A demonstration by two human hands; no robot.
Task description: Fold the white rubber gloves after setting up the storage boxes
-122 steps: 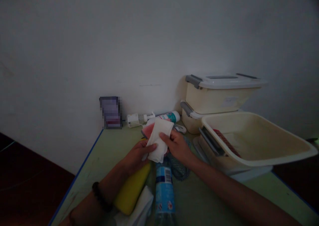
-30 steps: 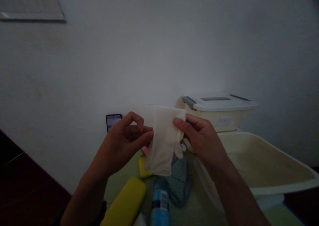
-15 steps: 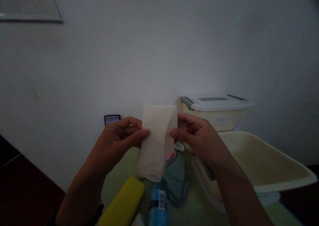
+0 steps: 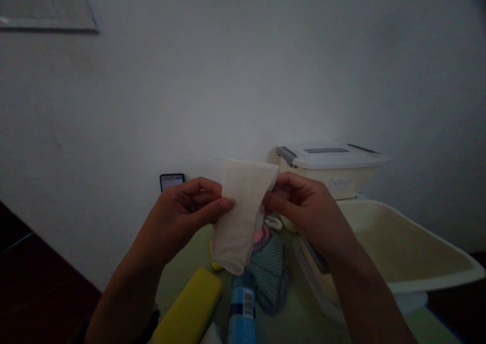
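Note:
Between my two hands, a white folded cloth (image 4: 245, 202) is held up, its lower end hanging above a blue-labelled bottle (image 4: 242, 308). My left hand (image 4: 192, 205) pinches its left edge, thumb in front and fingers behind. On the other side, my right hand (image 4: 298, 197) grips the right edge near the top, with the fingertips partly hidden by the fabric. Below and behind the cloth lies a grey-green knitted piece (image 4: 269, 273) with a pink patch. A yellow block, like a sponge (image 4: 190, 306), rests left of the bottle.
A lidded storage box (image 4: 319, 182) stands against the wall at the back right. In front of it is a large cream basin (image 4: 410, 243), over a clear-edged container (image 4: 315, 288). A phone (image 4: 172, 181) leans at the wall behind my left hand.
The cloth's top has shifted slightly right and its right flap has folded back behind. My right hand has moved a little to the right with that edge.

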